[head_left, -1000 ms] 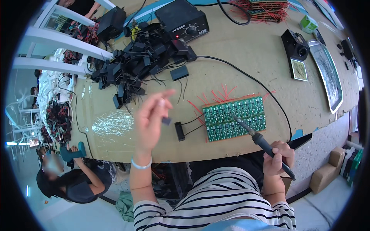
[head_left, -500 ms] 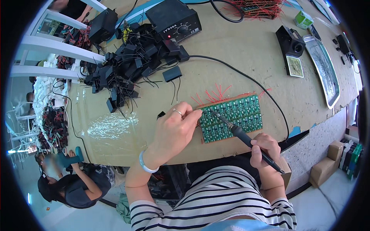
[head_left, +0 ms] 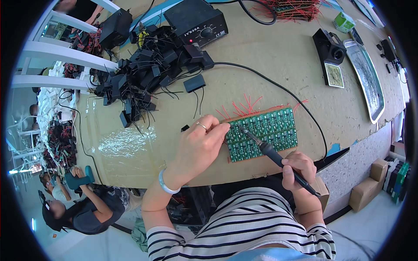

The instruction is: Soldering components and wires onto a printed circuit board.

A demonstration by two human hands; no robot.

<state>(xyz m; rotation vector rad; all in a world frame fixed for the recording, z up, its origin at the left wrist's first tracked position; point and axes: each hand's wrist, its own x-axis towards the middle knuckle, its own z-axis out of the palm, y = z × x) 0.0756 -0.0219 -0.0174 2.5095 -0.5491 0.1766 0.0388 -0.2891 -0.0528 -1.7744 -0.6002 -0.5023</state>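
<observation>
A green circuit board panel (head_left: pixel 262 138) crowded with small parts lies on the table before me, thin red wires (head_left: pixel 247 105) sticking out along its far edge. My right hand (head_left: pixel 298 168) grips a soldering iron (head_left: pixel 273 154) by its dark handle. The iron's tip rests at or just above the panel's upper left part. At the panel's left corner, my left hand (head_left: pixel 202 141) pinches thumb and fingers together; what lies between them is too small to make out. A small black part (head_left: pixel 185 128) shows beside that hand, mostly hidden by it.
Black boxes with leads (head_left: pixel 148 71) are heaped at left, one loose box (head_left: pixel 194 83) nearby. Behind stands a soldering station (head_left: pixel 196 24), its cable (head_left: pixel 278 80) curving around the panel. At right are an iron holder (head_left: pixel 329 50) and a metal tray (head_left: pixel 365 80). A co-worker (head_left: pixel 93 209) sits left.
My hands and the panel have shifted very slightly; the iron stays at the same part of the panel. The co-worker at left has changed head position.
</observation>
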